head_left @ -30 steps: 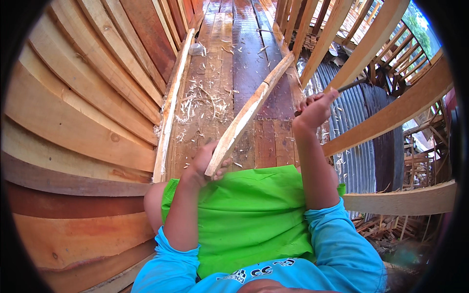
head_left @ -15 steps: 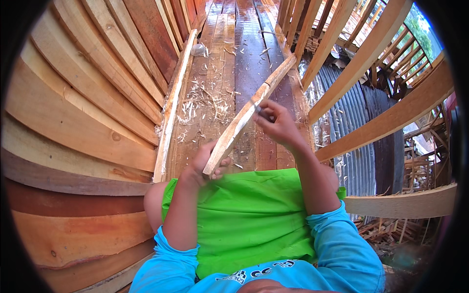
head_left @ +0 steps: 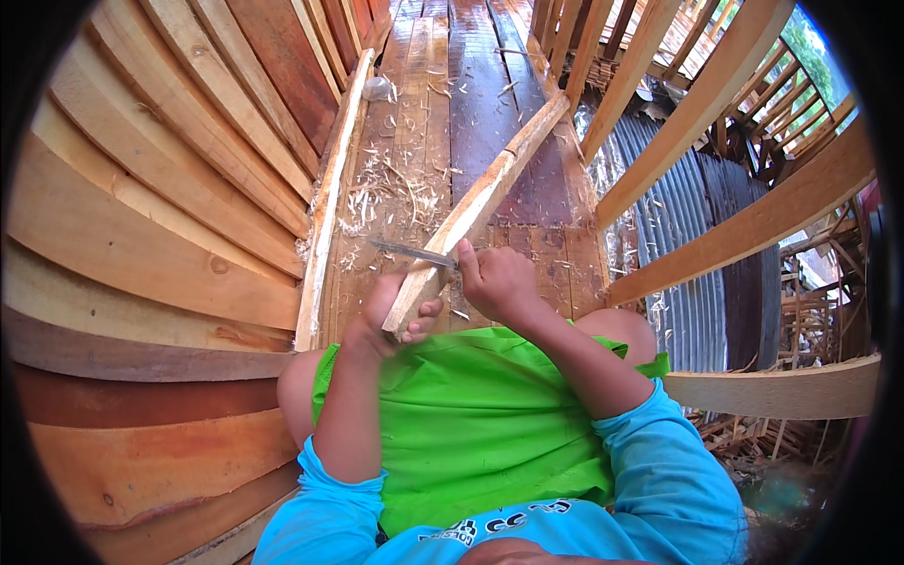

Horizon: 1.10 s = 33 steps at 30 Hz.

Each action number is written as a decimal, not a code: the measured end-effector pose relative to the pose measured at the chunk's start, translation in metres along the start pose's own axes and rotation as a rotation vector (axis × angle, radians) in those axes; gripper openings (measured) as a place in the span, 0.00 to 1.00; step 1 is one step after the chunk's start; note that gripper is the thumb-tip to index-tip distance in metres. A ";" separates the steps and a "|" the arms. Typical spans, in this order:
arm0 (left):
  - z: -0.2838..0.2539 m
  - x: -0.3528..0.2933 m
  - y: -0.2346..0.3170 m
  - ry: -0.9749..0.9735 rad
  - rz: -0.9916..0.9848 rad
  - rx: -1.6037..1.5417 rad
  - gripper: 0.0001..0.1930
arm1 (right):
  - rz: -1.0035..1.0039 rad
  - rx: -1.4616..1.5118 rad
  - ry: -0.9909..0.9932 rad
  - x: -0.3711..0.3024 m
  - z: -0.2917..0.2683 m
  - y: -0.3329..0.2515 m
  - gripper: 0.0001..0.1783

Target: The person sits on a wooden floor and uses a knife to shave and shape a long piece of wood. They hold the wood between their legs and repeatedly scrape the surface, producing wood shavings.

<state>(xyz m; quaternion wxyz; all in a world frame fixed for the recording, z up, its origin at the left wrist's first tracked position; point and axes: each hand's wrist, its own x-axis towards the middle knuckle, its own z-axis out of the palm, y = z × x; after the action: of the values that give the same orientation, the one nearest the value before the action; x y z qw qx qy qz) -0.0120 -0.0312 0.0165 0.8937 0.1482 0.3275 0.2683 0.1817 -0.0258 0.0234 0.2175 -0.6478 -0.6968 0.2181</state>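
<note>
A long pale wooden stick (head_left: 490,193) slants from above my lap up to the right, its far end by the board at the foot of the railing. My left hand (head_left: 397,306) is wrapped round its near end from the left and below. In my right hand (head_left: 499,282) is the handle of a knife (head_left: 414,251), mostly hidden by the fingers. The thumb points up along the handle. The blade lies across the stick just beyond my left hand, its tip pointing left.
Curled shavings (head_left: 391,193) litter the plank floor (head_left: 471,113). A white-edged strip of wood (head_left: 330,207) lies along the left plank wall (head_left: 169,217). To the right stand railing slats (head_left: 697,113), with corrugated metal sheets (head_left: 687,245) below. A small clear container (head_left: 379,88) sits far left.
My right hand has drawn the knife down along the stick, from its middle to close by my left hand. The left hand keeps its hold, and the near end has shifted slightly left.
</note>
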 end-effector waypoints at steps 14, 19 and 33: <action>-0.008 0.004 -0.008 -0.033 -0.058 -0.138 0.22 | -0.282 -0.097 0.328 0.012 0.029 0.024 0.26; -0.012 0.003 -0.005 -0.071 -0.056 -0.085 0.21 | -0.282 -0.108 0.340 0.016 0.028 0.021 0.26; -0.007 0.005 0.001 -0.149 -0.096 -0.201 0.18 | -0.474 -0.134 0.613 0.021 0.036 0.028 0.20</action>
<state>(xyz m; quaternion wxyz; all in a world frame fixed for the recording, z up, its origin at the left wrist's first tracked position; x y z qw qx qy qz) -0.0145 -0.0268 0.0091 0.9377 0.0615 0.2384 0.2450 0.1820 -0.0038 -0.0215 0.4170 -0.5166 -0.7426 -0.0879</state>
